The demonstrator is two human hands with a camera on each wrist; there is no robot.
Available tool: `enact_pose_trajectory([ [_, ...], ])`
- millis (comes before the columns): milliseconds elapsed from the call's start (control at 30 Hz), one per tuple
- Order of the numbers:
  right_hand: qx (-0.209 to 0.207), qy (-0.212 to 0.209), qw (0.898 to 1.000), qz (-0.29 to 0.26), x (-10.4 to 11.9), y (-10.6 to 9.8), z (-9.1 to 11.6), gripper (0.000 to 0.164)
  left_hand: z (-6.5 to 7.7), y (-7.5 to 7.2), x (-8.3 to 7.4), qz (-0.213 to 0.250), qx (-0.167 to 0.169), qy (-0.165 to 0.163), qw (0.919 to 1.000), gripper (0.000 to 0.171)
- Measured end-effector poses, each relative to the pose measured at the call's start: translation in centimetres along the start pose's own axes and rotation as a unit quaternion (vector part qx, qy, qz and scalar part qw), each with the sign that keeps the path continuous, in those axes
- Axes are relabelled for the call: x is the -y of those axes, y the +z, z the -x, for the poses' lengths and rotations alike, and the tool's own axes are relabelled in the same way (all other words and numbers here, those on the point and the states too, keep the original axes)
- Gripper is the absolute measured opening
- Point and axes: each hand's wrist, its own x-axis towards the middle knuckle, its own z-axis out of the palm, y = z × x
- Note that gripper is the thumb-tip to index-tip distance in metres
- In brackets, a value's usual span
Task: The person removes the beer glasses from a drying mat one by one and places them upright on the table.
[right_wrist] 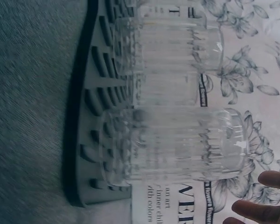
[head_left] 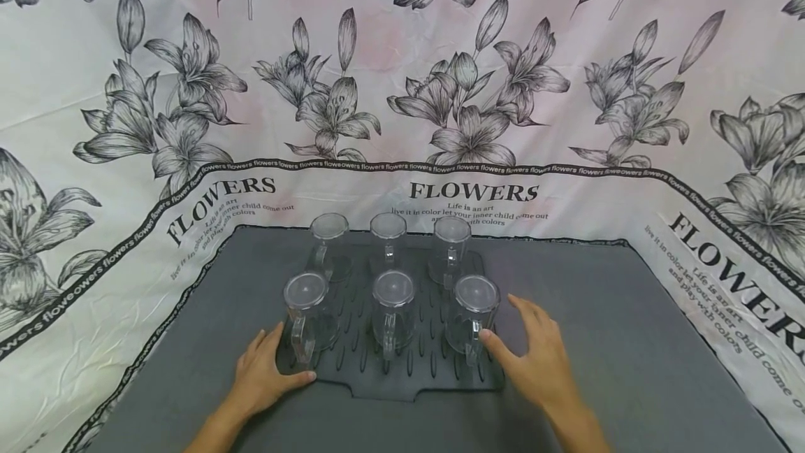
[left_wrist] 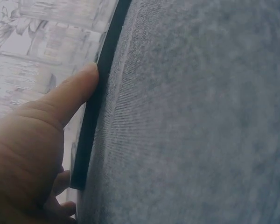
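Clear glass mugs stand upside down in two rows of three on a dark ribbed drying mat (head_left: 382, 389). At the mat's front left corner is my left hand (head_left: 258, 372), its extended thumb touching the front edge and its other fingers by the left side. The left wrist view shows the thumb (left_wrist: 72, 93) straight against the mat's edge (left_wrist: 94, 107). My right hand (head_left: 542, 358) is spread beside the front right mug (head_left: 476, 296), thumb close to its handle. In the right wrist view the fingers (right_wrist: 261, 210) stay apart from that mug (right_wrist: 177, 147).
The mat lies on a table with a grey cloth (head_left: 604, 327). Behind and at both sides hangs a white curtain (head_left: 377, 124) with printed flowers and lettering. The back row includes a left mug (head_left: 330, 229), a middle mug (head_left: 388, 229) and a right mug (head_left: 452, 233).
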Motion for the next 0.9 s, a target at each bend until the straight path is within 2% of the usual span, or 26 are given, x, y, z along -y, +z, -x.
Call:
enact_pose_trajectory([
  [300, -0.046, 0.009, 0.996, -0.071, -0.7, 1.6, 0.8, 0.044, 0.0, 0.2, -0.1, 0.003, -0.005, -0.006, 1.0000, 0.117],
  [567, -0.010, 0.069, 0.989, -0.128, -0.8, 2.7, 1.2, 0.041, 0.2, 0.5, 0.2, -0.001, -0.008, -0.004, 1.0000, 0.118],
  [900, -0.004, 0.086, 0.984, -0.157, -1.2, 3.9, 1.6, 0.036, 0.1, 0.4, 0.1, -0.002, -0.021, 0.004, 0.9998, 0.116],
])
